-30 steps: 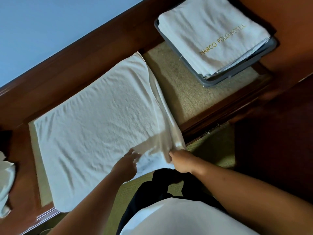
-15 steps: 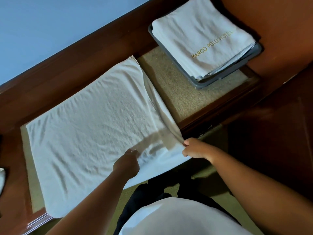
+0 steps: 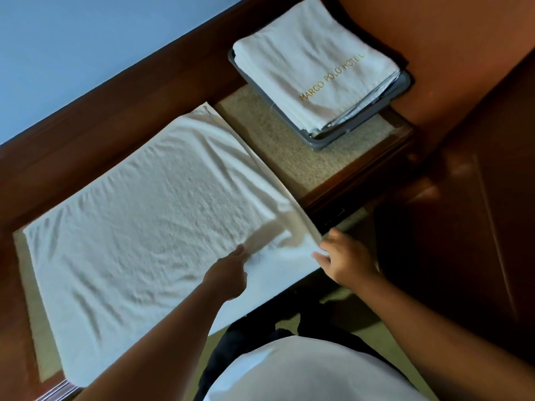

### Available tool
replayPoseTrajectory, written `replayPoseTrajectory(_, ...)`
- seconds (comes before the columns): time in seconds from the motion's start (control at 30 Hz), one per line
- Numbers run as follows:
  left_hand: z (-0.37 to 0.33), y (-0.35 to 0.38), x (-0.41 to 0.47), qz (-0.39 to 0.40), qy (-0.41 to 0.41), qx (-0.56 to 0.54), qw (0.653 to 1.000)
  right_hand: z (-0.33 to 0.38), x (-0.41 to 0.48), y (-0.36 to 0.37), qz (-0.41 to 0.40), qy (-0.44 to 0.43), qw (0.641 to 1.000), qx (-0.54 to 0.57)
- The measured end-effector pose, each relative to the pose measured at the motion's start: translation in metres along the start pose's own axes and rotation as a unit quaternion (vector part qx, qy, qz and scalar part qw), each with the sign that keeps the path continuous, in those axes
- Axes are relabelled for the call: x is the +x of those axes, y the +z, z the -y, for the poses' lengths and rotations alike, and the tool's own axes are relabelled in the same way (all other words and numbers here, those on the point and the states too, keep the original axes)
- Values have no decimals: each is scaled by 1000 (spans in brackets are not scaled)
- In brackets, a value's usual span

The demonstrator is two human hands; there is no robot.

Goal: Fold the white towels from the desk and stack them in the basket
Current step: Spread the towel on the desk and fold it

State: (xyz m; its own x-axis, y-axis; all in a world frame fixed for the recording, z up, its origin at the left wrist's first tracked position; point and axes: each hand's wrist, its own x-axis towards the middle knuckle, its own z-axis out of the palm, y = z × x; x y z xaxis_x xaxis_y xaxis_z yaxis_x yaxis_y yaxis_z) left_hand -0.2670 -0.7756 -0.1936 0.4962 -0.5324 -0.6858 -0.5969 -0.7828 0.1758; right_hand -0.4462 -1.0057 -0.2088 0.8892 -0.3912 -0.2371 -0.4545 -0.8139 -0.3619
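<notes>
A large white towel [image 3: 139,224] lies spread flat across the desk [image 3: 312,160], its near edge hanging over the front. My left hand [image 3: 228,273] rests on the towel close to its near right corner, fingers bent onto the cloth. My right hand [image 3: 344,256] pinches that corner, where the right edge is lifted in a raised fold. At the desk's far right stands a grey basket [image 3: 327,141] holding a stack of folded white towels [image 3: 312,65]; the top one bears gold lettering.
The desk has a dark wooden frame [image 3: 101,111] and a beige inlaid top, against a blue wall [image 3: 72,39]. A dark brown wooden panel [image 3: 463,198] rises to the right. My dark trousers and white shirt fill the bottom of the view.
My right hand has moved right and away from the left hand, drawing the towel's near right corner outward. The left hand stays on the towel.
</notes>
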Motion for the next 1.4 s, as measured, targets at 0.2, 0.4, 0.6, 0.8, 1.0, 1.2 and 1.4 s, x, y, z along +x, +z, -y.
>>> replayPoseTrajectory(0.2,-8,4,-4,-2,-3,41,999,-27,-14,9,87,112,990,19)
replayPoseTrajectory(0.4,-10,1,-4,3,-6,41,999,-24,-1,10,97,136,984,55)
replayPoseTrajectory(0.6,-10,-1,-5,4,3,40,999,-31,10,15,133,189,971,63)
replayPoseTrajectory(0.8,-3,2,-4,9,7,31,999,-30,25,6,119,233,964,46)
replayPoseTrajectory(1.0,3,-7,-3,-8,22,0,1000,-5,50,10,120,168,971,121)
replayPoseTrajectory(1.2,17,-18,4,-45,13,-111,993,29,86,12,50,109,986,117)
replayPoseTrajectory(1.4,54,-31,20,-103,-16,-169,980,56,145,2,-14,67,996,55)
